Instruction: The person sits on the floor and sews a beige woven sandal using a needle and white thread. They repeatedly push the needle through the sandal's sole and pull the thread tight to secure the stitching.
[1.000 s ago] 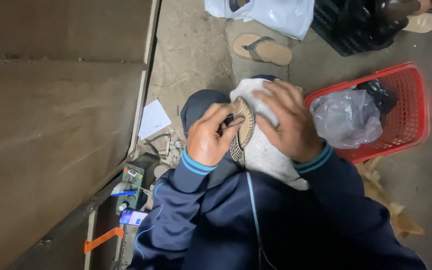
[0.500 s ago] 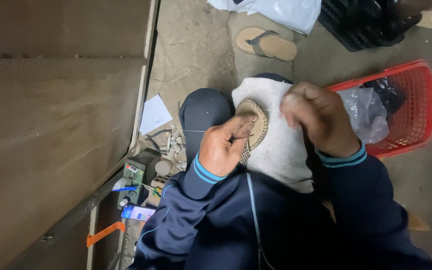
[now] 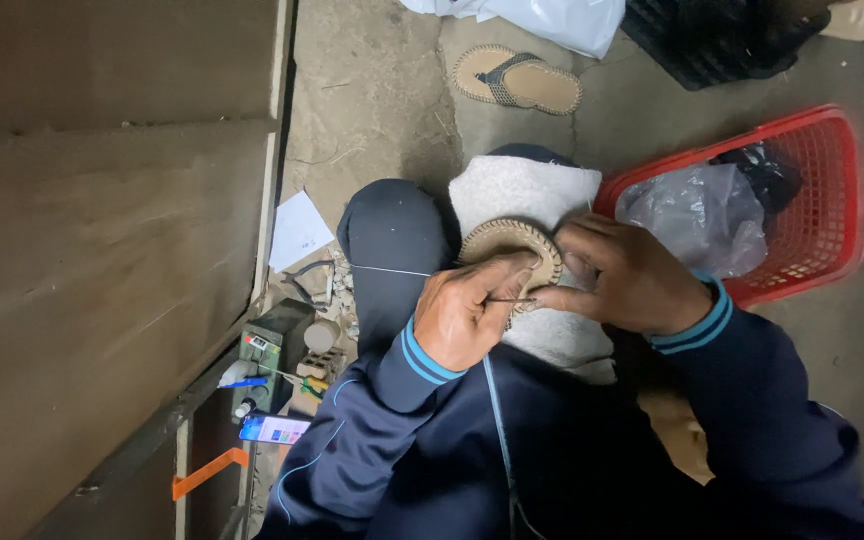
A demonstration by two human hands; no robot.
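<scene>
A tan woven shoe sole (image 3: 508, 240) rests on a white cloth (image 3: 524, 190) spread over my knees. My left hand (image 3: 467, 312) grips the sole's near edge, thumb on top. My right hand (image 3: 624, 275) comes in from the right and pinches a thin needle (image 3: 512, 299) between its fingertips, right at the left thumb. A pale thread (image 3: 390, 270) runs left from the sole across my dark trouser knee. Both sleeves are navy with light blue cuffs.
A red plastic basket (image 3: 834, 215) with a clear plastic bag (image 3: 692, 215) sits at right. A sandal (image 3: 517, 78) lies on the concrete ahead. Paper sheet (image 3: 298, 230), small tools and a phone (image 3: 272, 429) lie left, beside a large wooden board (image 3: 102, 250). A black crate (image 3: 717, 40) stands far back.
My right hand has dropped from above the sole to its near edge and meets the left thumb at the needle. The left hand has shifted slightly lower on the sole.
</scene>
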